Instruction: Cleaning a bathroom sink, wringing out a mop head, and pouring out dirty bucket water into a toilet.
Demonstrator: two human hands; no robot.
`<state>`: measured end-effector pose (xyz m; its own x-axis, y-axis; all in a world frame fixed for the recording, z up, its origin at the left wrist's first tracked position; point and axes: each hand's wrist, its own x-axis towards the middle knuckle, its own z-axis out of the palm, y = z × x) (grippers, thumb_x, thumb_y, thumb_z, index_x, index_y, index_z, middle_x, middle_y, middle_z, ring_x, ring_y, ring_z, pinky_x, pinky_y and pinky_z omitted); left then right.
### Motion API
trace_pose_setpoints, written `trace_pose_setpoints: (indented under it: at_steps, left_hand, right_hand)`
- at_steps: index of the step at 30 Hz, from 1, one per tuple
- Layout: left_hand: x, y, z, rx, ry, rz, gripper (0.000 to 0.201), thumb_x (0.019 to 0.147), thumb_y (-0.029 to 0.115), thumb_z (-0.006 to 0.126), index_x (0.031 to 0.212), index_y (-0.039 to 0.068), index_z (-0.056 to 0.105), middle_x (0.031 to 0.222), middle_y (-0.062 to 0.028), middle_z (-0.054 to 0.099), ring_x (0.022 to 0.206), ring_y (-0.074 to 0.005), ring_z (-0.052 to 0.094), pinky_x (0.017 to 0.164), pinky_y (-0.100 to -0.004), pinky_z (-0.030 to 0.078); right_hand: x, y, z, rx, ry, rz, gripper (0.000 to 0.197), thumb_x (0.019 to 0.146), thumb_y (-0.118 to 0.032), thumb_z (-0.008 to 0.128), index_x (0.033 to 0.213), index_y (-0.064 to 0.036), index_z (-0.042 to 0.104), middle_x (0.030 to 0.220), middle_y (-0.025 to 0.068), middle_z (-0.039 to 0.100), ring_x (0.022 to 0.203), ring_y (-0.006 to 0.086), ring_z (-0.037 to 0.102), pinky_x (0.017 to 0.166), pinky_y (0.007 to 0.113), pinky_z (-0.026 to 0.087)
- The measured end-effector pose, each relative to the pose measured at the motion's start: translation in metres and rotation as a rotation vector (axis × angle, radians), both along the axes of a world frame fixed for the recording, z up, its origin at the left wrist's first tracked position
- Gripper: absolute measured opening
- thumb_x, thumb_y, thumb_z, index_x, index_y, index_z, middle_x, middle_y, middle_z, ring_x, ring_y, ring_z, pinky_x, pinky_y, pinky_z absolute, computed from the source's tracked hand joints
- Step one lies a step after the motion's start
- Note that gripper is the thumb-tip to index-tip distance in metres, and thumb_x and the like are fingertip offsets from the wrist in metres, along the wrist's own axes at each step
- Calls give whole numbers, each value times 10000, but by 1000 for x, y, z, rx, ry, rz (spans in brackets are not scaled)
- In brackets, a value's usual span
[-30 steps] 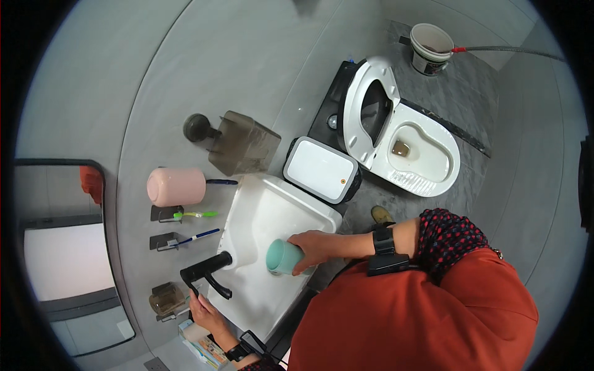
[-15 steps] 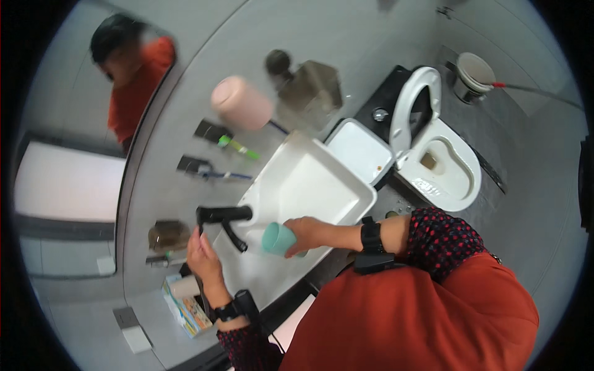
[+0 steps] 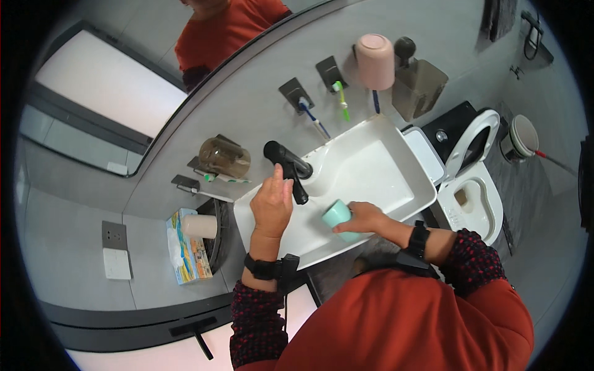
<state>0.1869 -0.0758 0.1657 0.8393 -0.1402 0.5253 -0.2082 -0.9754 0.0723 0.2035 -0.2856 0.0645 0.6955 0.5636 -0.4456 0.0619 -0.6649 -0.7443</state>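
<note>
My right hand grips a teal cup, held tilted over the near side of the white washbasin. To its left, my left hand reaches up to the black faucet, index finger stretched out against the faucet's handle end. The thumb stands partly apart and the other fingers look loosely bent, with nothing visible held. The faucet's spout points down toward the basin, short of the cup. Whether water is running cannot be made out.
Wall holders carry a blue toothbrush, a green toothbrush, a pink cup and a brown cup. A tissue box stands left of the basin. Right are a toilet and a bucket.
The view has turned, so the basin and wall items appear shifted right. My left hand has come up over the faucet's handle end. My right hand still holds the teal cup over the basin.
</note>
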Motion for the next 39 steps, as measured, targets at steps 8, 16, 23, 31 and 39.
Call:
trace_pose_setpoints:
  at_steps: [8, 16, 23, 31, 39]
  left_hand:
    - [-19, -1, -18, -355, -44, 36, 449, 819, 124, 611, 1252, 92, 493, 833, -123, 608, 711, -308, 607, 624, -400, 480]
    - [-86, 26, -79, -497, 92, 221, 352, 828, 138, 591, 1170, 63, 552, 894, -170, 638, 769, -334, 620, 668, -405, 490]
    - [-133, 54, -99, -701, 176, 419, 292, 824, 155, 619, 1091, 35, 615, 813, -157, 650, 679, -258, 624, 655, -336, 493]
    - [-143, 42, -60, -1305, 189, 165, 400, 824, 152, 661, 1188, 16, 569, 712, 1, 554, 638, -64, 513, 589, -212, 421]
    - [-159, 45, -48, -1251, 337, 135, 206, 867, 194, 612, 724, 57, 553, 615, 36, 505, 501, -28, 409, 444, -187, 312]
  right_hand:
    - [16, -47, 40, -334, -877, 226, 705, 518, -377, 772, 1065, 9, 553, 993, 199, 567, 897, 340, 598, 814, 395, 486]
    - [38, -84, 46, -543, -837, 421, 683, 515, -296, 787, 1098, -41, 540, 987, 160, 535, 918, 353, 568, 805, 404, 480]
    - [33, -49, 112, -394, -743, 307, 706, 522, -395, 806, 1064, -47, 516, 1006, 154, 568, 903, 318, 602, 785, 383, 489]
    - [-4, 41, 153, 130, -814, 285, 657, 555, -460, 767, 1032, -48, 582, 958, 146, 610, 852, 315, 620, 758, 380, 500]
    - [-40, 101, 123, 140, -815, 381, 632, 588, -451, 768, 1047, -55, 586, 923, 135, 602, 839, 318, 618, 713, 394, 516]
